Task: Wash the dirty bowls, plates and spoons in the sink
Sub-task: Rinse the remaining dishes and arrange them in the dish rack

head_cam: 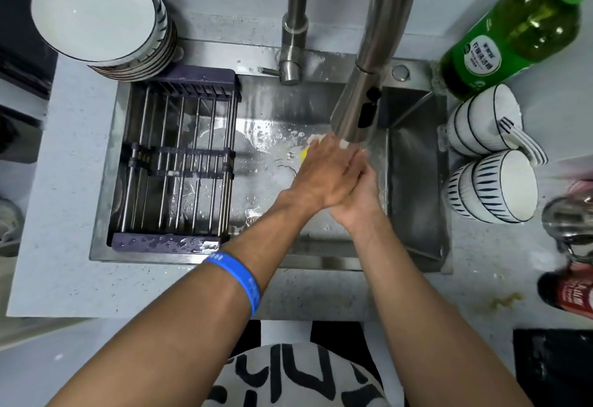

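Both hands met under the faucet head (353, 111) at center of the sink (414, 182). Left hand (324, 175) lay flat, fingers straight, on top of the right hand (359, 195); right grip's fingers mostly hidden, appeared straight, pressed palm to palm, holding nothing. Plate stack (96, 12) sat on the bench at 10 o'clock. Bowls (491, 185) lay tipped at 3 o'clock, green bottle (513, 31) at 2. Rack (176, 162) sat in the sink at 9.

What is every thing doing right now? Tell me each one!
Left hand: flat, fingers straight, pressed over the right hand.
Right hand: under the left, beneath the faucet.
Faucet: over the hands.
Drying rack: wet, in the sink.
Bowl stack: upright.
Striped bowls: on their sides.
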A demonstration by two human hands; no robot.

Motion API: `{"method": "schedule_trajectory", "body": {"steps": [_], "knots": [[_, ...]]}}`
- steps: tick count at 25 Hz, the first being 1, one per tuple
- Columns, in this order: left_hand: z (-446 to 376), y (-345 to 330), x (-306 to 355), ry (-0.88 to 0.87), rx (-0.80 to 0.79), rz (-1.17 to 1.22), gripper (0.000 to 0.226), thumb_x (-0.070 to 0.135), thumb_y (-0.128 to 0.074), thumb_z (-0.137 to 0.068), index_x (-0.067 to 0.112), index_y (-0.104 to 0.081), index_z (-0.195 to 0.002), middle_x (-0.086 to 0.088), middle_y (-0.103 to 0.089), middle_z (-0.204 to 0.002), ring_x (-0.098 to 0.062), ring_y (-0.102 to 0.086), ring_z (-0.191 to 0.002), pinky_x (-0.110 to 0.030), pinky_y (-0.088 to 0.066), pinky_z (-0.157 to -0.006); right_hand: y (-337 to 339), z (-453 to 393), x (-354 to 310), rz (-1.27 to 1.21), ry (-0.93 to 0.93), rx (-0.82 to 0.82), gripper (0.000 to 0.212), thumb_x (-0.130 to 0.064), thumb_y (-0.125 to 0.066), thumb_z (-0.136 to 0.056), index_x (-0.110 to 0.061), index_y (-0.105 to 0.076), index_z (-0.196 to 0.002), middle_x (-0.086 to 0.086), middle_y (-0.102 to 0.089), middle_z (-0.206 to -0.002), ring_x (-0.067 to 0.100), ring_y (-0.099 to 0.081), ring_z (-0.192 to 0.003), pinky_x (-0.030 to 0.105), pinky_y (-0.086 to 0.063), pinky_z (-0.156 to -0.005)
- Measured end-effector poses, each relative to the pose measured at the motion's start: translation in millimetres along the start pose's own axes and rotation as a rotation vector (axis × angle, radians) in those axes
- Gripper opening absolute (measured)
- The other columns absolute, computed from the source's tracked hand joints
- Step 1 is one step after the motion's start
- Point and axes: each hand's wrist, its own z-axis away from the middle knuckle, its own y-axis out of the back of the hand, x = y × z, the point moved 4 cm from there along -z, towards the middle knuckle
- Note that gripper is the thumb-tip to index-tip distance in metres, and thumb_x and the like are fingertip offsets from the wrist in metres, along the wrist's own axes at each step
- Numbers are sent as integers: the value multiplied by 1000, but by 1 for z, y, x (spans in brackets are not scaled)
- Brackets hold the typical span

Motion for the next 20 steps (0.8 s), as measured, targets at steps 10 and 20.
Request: {"method": "schedule_trajectory", "body": {"steps": [10, 20], "knots": [[-6, 29, -9, 201, 309, 13, 18, 20, -49, -95, 9, -61, -87, -7, -59, -83, -26, -56, -81, -33, -41, -71, -19, 9, 2, -21, 35, -84, 34, -39, -48, -94, -14, -71, -93, 8, -70, -94, 24, -68, -88, 32, -55, -77], [27, 11, -53, 600, 511, 1233, 41, 38, -36, -108, 13, -68, -102, 0, -71, -82, -13, -60, -57, -28, -51, -67, -46, -7, 4, 14, 81, -102, 25, -23, -46, -99, -8, -66, -95, 8, -56, -85, 11, -54, -53, 19, -31, -33]]}}
